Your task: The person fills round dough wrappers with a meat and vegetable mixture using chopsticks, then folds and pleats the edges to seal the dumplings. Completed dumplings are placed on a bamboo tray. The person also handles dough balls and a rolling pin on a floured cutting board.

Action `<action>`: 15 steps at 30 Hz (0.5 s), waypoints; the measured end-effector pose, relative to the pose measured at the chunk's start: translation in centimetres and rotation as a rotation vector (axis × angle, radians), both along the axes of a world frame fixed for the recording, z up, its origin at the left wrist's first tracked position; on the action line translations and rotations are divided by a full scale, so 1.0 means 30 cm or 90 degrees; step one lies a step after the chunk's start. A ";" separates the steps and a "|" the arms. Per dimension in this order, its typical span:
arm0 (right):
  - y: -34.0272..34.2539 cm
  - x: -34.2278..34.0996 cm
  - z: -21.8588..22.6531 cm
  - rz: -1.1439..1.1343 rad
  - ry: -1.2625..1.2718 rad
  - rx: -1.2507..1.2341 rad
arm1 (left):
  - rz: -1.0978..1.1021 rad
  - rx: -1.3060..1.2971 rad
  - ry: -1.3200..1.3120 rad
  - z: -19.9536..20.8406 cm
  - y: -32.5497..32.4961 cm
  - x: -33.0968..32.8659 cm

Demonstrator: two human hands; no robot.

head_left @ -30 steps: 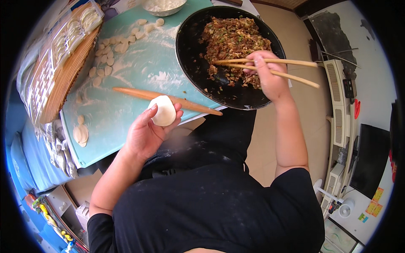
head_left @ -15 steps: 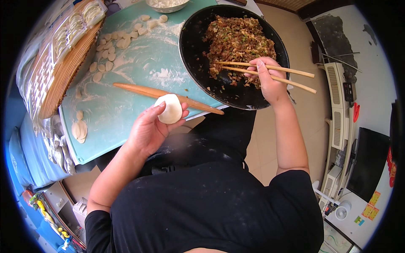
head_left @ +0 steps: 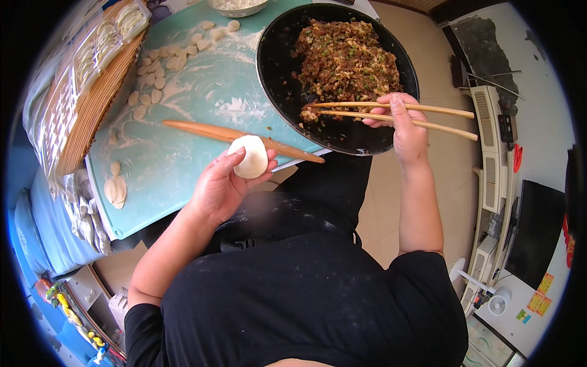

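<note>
A round white dumpling wrapper (head_left: 251, 158) lies across the fingers of my left hand (head_left: 221, 183), my thumb pressing its near left edge. Two wooden chopsticks (head_left: 422, 115) are gripped in my right hand (head_left: 403, 125) over the right side of a black pan (head_left: 278, 92). Their tips hold a small lump of filling (head_left: 310, 113) by the pan's lower left wall. Chopped brown and green filling (head_left: 348, 61) is heaped in the pan's far part. Just beyond my left hand, a tapered wooden rolling pin (head_left: 208, 129) rests on the board, partly covered by the wrapper.
Flour dusts the green board (head_left: 140, 183). Small dough pieces (head_left: 177, 61) are scattered at its far left, and a few flattened wrappers (head_left: 115, 191) lie near its left edge. Trays of dumplings (head_left: 101, 46) stand on a slatted mat at left. A flour bowl (head_left: 238, 6) sits at the back.
The chopsticks have moved toward the pan's near left side, drawing a lump of filling away from the heap. My right hand shifted slightly right and nearer; my left still holds the wrapper.
</note>
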State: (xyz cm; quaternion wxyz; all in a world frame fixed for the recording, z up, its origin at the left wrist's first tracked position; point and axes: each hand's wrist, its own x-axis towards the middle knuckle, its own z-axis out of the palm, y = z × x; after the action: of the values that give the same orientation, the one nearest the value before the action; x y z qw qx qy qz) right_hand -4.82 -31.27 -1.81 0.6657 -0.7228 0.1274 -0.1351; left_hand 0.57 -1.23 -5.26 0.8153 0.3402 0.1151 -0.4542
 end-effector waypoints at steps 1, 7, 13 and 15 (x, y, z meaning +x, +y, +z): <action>0.003 0.000 -0.006 0.009 0.002 0.003 | 0.000 0.001 -0.001 0.001 -0.001 -0.001; 0.037 -0.030 0.023 0.011 0.008 0.028 | 0.004 0.008 -0.001 0.016 -0.015 -0.010; 0.056 -0.067 0.059 -0.023 0.005 0.088 | 0.006 -0.005 -0.035 0.026 -0.052 -0.011; 0.035 -0.065 0.054 -0.074 0.033 0.188 | 0.014 -0.005 -0.036 0.036 -0.068 -0.003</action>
State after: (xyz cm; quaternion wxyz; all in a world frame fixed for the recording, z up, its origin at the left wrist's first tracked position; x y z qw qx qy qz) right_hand -6.78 -30.23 -0.19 0.7521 -0.6119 0.2045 -0.1347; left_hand 0.49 -3.29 -4.18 0.8244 0.3485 0.0942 -0.4359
